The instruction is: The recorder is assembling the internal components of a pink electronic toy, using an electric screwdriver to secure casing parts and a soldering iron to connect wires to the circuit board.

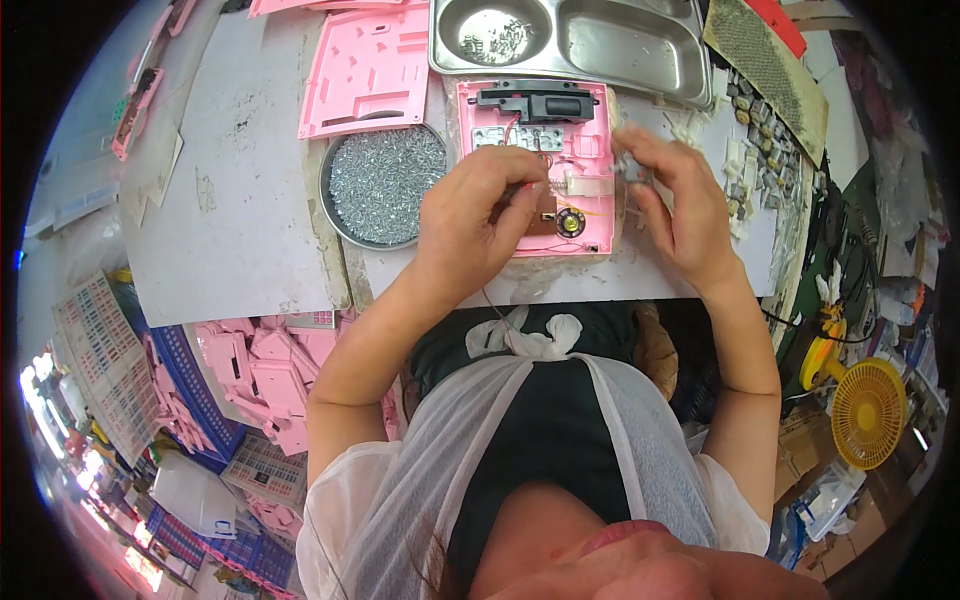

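Observation:
A pink plastic housing (592, 235) lies open on the table before me. It holds a black module (560, 106) at its far end, a metal plate with red wires, a whitish block (588, 187) with a spring beside it, and a small round speaker (570, 222). My left hand (470, 215) is over the housing's left side, thumb and fingertips pinched together. What they hold is hidden; a thin dark wire hangs below that hand. At the housing's right edge, my right hand (685, 205) holds a small grey-white part (631, 168), blurred, between thumb and fingers.
A round metal dish (329, 205) of screws stands left of the housing. Behind is a compartmented steel tray (635, 50) with small metal pieces. Another pink shell (350, 85) lies back left. Loose small parts (755, 160) cover the right side. A yellow fan (868, 412) stands lower right.

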`<state>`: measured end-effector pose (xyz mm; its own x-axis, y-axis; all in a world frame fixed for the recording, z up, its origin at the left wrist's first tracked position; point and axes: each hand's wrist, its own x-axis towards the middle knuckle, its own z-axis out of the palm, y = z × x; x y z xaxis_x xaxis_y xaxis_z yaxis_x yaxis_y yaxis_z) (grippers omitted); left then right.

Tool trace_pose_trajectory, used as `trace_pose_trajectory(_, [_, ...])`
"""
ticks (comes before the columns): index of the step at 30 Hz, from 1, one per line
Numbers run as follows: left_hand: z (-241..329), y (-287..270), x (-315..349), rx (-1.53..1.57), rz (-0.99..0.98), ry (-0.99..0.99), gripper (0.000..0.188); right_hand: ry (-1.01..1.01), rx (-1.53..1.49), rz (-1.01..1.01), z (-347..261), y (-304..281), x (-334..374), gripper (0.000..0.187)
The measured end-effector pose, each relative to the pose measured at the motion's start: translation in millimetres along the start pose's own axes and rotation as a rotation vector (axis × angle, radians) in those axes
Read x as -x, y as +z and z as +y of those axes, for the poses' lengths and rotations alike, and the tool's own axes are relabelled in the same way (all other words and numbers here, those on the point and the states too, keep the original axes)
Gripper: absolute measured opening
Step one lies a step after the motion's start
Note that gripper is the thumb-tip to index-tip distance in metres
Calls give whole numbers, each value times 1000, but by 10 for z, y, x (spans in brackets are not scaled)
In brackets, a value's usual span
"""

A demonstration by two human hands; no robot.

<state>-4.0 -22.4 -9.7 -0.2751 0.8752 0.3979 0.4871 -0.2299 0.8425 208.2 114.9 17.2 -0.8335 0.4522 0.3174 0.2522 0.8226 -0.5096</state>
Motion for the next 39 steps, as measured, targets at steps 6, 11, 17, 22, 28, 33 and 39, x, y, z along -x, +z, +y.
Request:
trace_pose_trajectory(6, [-38,-23,26,18,98,-11,18,32,91,-65,75,152,-270,25])
trace_pose_trajectory(11, [-2,-55,5,-4,100,-41,14,55,108,-98,102,185,-307,25])
trace_pose_trajectory(17, [-25,-62,-64,5,72,-17,13,65,100,-134,127,192,-329,23])
trace_pose_trajectory(22, [6,-58,-190,-37,54,-11,13,84,92,-141,135,191,-335,25])
trace_pose_trajectory(28, [13,-124,-444,-7,-65,-154,12,22,124,-8,-5,120,-416,27])
trace_pose_trajectory(33, [33,-109,-577,125,-151,-244,15,-12,93,31,-76,440,-516,16])
trace_pose_trajectory(39, [-153,-31,-384,-253,-148,120,25,16,-79,116,-37,353,-458,12])
